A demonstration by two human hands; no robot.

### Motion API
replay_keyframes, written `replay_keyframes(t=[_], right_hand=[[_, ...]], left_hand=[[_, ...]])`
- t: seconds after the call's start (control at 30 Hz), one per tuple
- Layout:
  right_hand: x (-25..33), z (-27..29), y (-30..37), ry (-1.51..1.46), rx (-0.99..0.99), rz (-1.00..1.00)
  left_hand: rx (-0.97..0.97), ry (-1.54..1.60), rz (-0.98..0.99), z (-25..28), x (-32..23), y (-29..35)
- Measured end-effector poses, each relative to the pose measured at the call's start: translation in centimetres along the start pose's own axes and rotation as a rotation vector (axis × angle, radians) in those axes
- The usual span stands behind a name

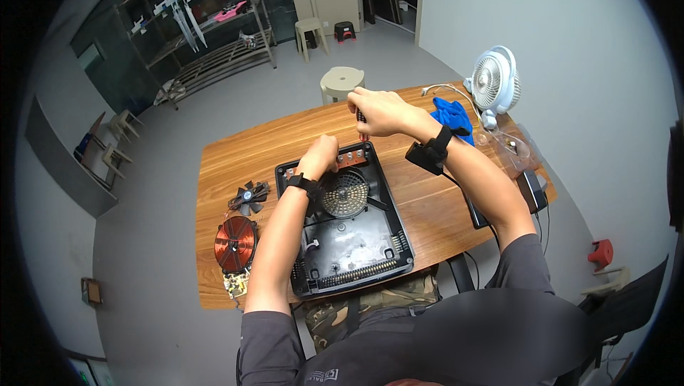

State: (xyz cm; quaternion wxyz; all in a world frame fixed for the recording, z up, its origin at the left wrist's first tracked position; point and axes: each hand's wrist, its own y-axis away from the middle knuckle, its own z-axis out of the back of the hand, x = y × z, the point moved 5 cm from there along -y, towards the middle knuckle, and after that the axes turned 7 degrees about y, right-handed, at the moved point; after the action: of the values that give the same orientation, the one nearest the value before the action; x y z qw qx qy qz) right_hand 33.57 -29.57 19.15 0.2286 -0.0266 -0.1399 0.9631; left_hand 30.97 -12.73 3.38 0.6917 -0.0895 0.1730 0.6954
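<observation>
A black plastic appliance casing (349, 243), like an induction cooker base, lies open on the table with a round fan grille (345, 192) inside it. A narrow orange-red circuit board (349, 158) is set along its far end. My right hand (381, 113) is closed on a screwdriver (362, 117) with a dark and red handle, held upright over the far right corner of the casing. My left hand (320, 156) is curled at the far end beside the board; its fingertips are partly hidden, and what they pinch is unclear.
Left of the casing lie a black fan (249, 198), a copper coil (236, 243) and a pale circuit board (236, 283) on the wooden table (235, 162). At the right stand a white desk fan (495, 80), a blue cloth (452, 117) and a black box (531, 191).
</observation>
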Motion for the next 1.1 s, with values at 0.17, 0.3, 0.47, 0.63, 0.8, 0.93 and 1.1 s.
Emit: replay_keyframes(t=[0.17,0.3,0.47,0.63,0.8,0.93,1.1], right_hand=[[0.0,0.0,-0.4,0.015,0.047,-0.175],[-1.3,-1.0,-0.3,-0.054,-0.042,-0.107],[0.2,0.9,0.2,-0.097,0.141,-0.172],[-1.3,-1.0,-0.1,-0.068,0.099,-0.164],[0.0,-0.2,0.1,-0.071,0.027,-0.061],[-1.0,-1.2,-0.4,-0.046,-0.069,-0.161],[-0.9,-0.5,0.0,0.105,-0.065,-0.19]], left_hand=[[-0.009,-0.008,0.001,0.3,-0.4,0.3],[-0.019,-0.004,-0.02,0.4,-0.9,0.4],[-0.017,-0.031,0.013,0.5,-0.7,0.8],[-0.012,0.003,0.005,0.7,-1.2,0.8],[-0.001,-0.003,0.039,0.8,-0.9,1.1],[0.015,-0.011,0.038,0.6,-1.0,0.7],[0.05,0.047,0.096,1.1,-1.3,1.3]])
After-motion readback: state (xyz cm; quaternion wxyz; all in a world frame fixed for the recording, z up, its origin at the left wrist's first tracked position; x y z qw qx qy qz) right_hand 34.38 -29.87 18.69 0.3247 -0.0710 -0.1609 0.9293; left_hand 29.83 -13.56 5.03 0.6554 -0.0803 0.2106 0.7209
